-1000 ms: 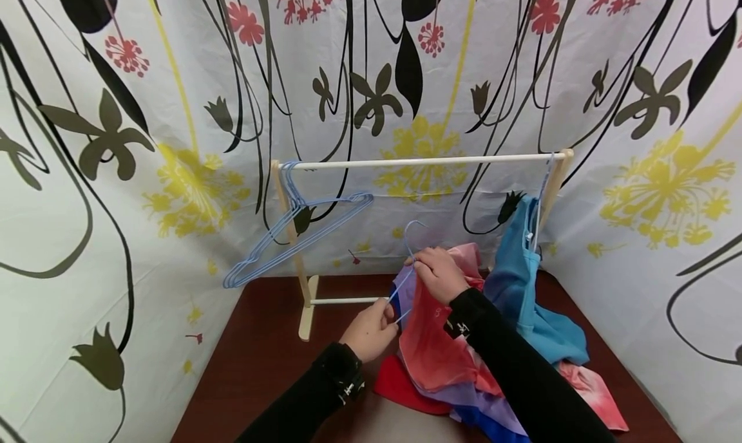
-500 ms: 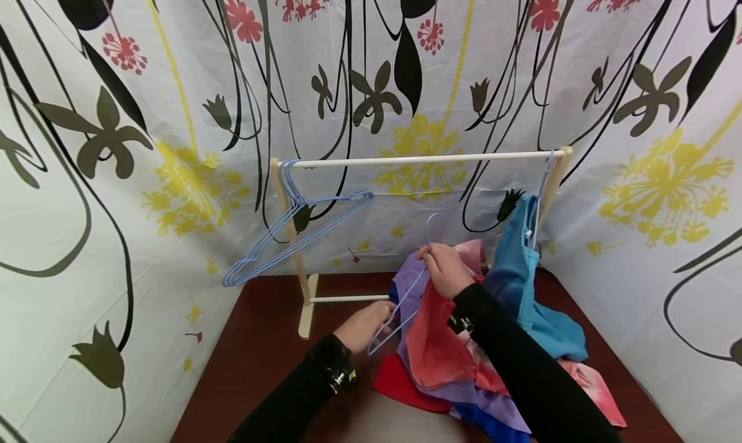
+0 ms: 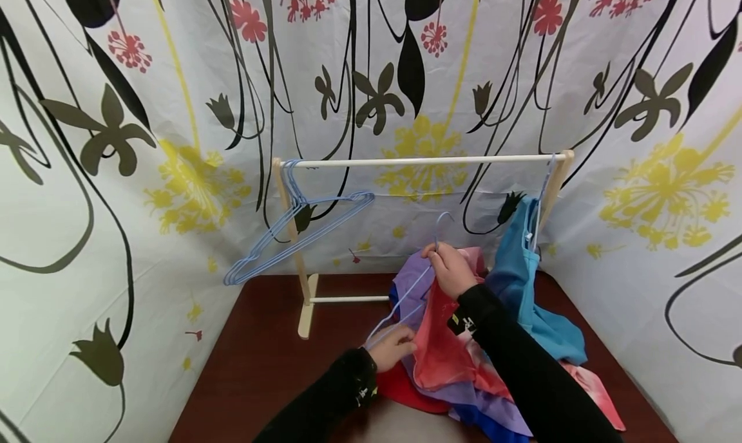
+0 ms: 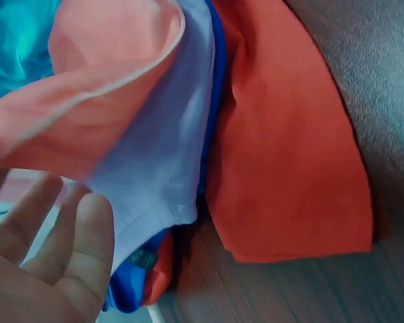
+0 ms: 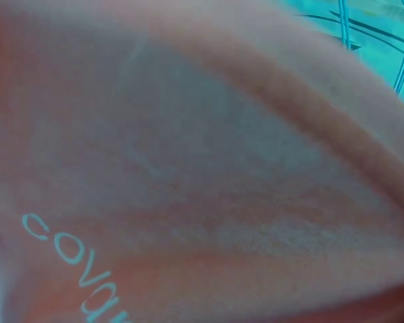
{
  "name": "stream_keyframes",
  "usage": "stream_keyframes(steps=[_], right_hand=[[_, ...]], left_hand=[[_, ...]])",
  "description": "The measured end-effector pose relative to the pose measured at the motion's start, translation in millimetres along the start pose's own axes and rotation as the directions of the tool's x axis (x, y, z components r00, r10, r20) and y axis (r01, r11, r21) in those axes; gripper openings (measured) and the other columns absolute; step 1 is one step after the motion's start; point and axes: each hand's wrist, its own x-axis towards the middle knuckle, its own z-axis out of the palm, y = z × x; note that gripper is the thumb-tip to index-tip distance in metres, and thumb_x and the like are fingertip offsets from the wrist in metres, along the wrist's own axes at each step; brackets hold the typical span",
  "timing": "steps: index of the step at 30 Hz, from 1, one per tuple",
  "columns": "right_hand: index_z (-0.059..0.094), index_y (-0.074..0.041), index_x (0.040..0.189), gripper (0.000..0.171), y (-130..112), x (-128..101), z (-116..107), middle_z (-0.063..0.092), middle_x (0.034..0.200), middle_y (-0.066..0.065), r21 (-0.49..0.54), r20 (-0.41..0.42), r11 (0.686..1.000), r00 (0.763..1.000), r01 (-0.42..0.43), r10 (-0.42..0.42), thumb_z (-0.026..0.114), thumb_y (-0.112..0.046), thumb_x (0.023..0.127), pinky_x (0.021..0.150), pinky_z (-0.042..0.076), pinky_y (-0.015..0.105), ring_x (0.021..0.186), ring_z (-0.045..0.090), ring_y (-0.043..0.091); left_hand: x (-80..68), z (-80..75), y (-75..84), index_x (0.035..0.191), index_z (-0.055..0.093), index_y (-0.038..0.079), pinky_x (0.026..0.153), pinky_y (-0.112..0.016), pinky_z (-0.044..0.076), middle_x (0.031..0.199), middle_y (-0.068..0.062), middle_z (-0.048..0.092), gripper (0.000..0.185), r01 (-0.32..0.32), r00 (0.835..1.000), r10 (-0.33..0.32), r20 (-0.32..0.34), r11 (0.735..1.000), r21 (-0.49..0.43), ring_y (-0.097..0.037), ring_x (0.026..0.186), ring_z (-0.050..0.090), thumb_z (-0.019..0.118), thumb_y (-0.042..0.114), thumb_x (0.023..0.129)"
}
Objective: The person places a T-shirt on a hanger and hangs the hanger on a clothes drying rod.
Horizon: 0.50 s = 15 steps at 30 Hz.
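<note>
In the head view my right hand (image 3: 452, 270) pinches a light blue wire clothes hanger (image 3: 443, 219) just below its hook. A coral shirt (image 3: 443, 346) hangs below that hand, partly over the hanger's right side. My left hand (image 3: 391, 348) is at the hanger's lower left corner, beside the shirt's edge. In the left wrist view, the left hand's loosely bent fingers (image 4: 94, 222) are at the coral shirt's pale-edged hem (image 4: 101, 101); no firm grip shows. Blurred coral cloth (image 5: 188, 161) with pale lettering fills most of the right wrist view.
A wooden clothes rack (image 3: 417, 161) stands behind, with several blue hangers (image 3: 298, 230) at its left end and a blue garment (image 3: 524, 288) at its right. Purple cloth (image 3: 410, 275), blue cloth and a red garment (image 4: 289, 155) lie on the dark table (image 3: 249, 359).
The right hand has moved slightly right with the hanger, whose lower left corner came out from the shirt. The left hand let go of the hanger and moved down to the shirt's edge.
</note>
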Motion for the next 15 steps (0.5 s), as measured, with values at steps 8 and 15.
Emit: stream_keyframes(steps=[8, 15], right_hand=[[0.063, 0.0, 0.109, 0.023, 9, 0, -9, 0.062, 0.107, 0.018, -0.022, -0.023, 0.999, 0.999, -0.041, 0.04, 0.042, -0.009, 0.108, 0.089, 0.042, 0.047, 0.097, 0.056, 0.032], [0.063, 0.002, 0.112, 0.026, 25, -2, -17, 0.064, 0.116, 0.023, -0.082, -0.024, 0.992, 0.995, -0.094, 0.092, 0.04, -0.008, 0.109, 0.097, 0.041, 0.053, 0.108, 0.057, 0.038]], left_hand=[[-10.1, -3.2, 2.3, 0.094, 0.064, 0.017, 0.075, -0.022, 0.046, 0.093, 0.009, 0.057, 0.012, 0.022, 0.997, -0.013, 0.074, 0.992, -0.126, -0.003, 0.082, 0.053, 0.058, 0.023, 0.103], [-25.7, -12.6, 1.1, 0.095, 0.064, 0.015, 0.063, -0.026, 0.048, 0.08, 0.001, 0.069, 0.017, 0.21, 0.978, -0.196, 0.076, 0.918, -0.337, -0.026, 0.073, 0.066, 0.057, 0.027, 0.104]])
